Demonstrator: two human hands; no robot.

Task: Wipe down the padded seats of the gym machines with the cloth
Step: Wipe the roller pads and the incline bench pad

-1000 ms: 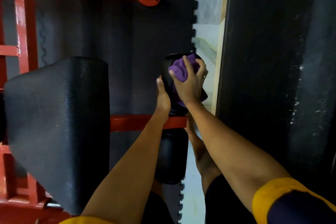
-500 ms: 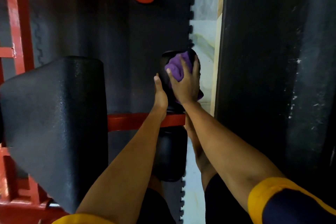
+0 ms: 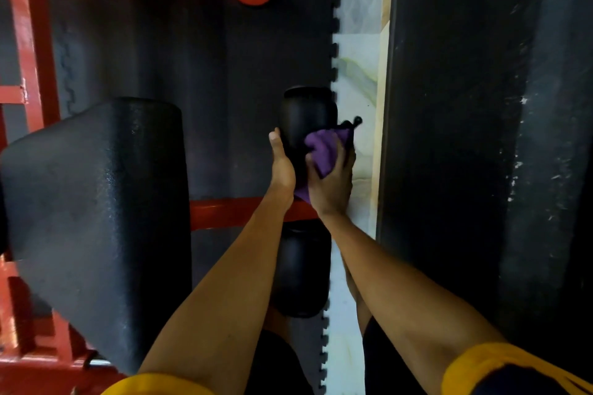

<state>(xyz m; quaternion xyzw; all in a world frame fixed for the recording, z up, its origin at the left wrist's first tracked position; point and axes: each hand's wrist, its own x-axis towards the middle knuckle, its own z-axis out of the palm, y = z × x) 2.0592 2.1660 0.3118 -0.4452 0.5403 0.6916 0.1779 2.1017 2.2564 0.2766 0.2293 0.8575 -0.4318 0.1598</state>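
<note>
By the right hand (image 3: pixel 332 186), fingers curled, the purple cloth (image 3: pixel 322 151) is bunched and pressed on the black roller pad (image 3: pixel 305 115) just ahead. The left hand (image 3: pixel 282 170) is laid alongside that pad; whether its fingers are curled cannot be told.

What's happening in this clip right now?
A person is wiping the upper black padded roller of a red steel gym machine. The right hand grips a purple cloth and presses it against the roller's right side, while the left hand rests against its left side. No hand is on the lower black roller or the large black padded seat to the left.
</note>
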